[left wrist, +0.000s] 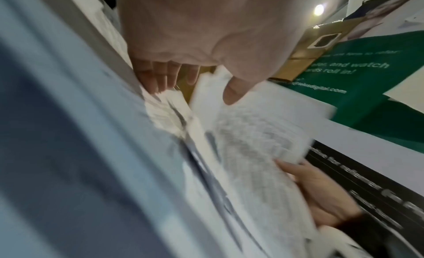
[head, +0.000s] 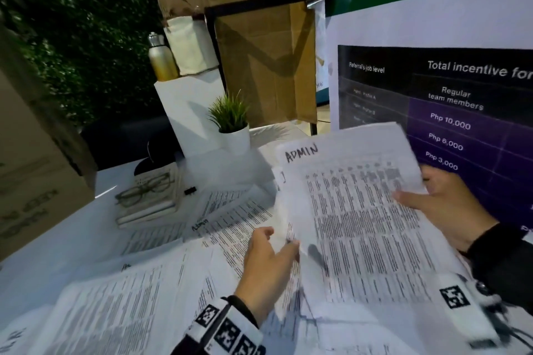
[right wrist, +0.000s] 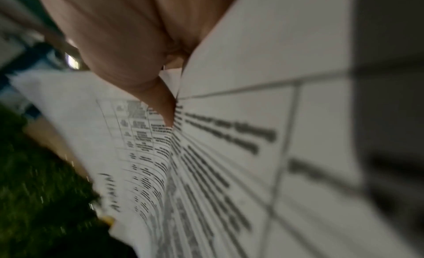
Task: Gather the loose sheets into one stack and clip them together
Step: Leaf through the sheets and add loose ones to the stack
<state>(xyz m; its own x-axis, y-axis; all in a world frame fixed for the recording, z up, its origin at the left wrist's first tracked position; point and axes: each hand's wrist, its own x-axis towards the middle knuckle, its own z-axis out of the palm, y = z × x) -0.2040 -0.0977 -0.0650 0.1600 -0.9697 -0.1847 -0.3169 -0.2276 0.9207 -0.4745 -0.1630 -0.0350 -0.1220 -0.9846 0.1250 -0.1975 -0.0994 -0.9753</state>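
My right hand (head: 427, 196) holds a lifted bundle of printed sheets (head: 360, 210) marked "ADMIN" by its right edge, thumb on top. In the right wrist view the right hand (right wrist: 169, 98) has its thumb pressed on the sheets (right wrist: 229, 135). My left hand (head: 278, 239) pinches a sheet at the bundle's left edge. In the left wrist view that sheet (left wrist: 206, 95) lies between the thumb and fingers of the left hand (left wrist: 199, 87). More loose sheets (head: 144, 297) lie spread over the white table (head: 43, 268). A small black binder clip (head: 190, 190) sits beside the books.
Green glasses (head: 144, 190) rest on stacked books (head: 147, 210) at the back left. A potted plant (head: 233, 130) stands behind the papers. A poster board (head: 461, 95) rises at the right and a cardboard box (head: 34, 181) at the left.
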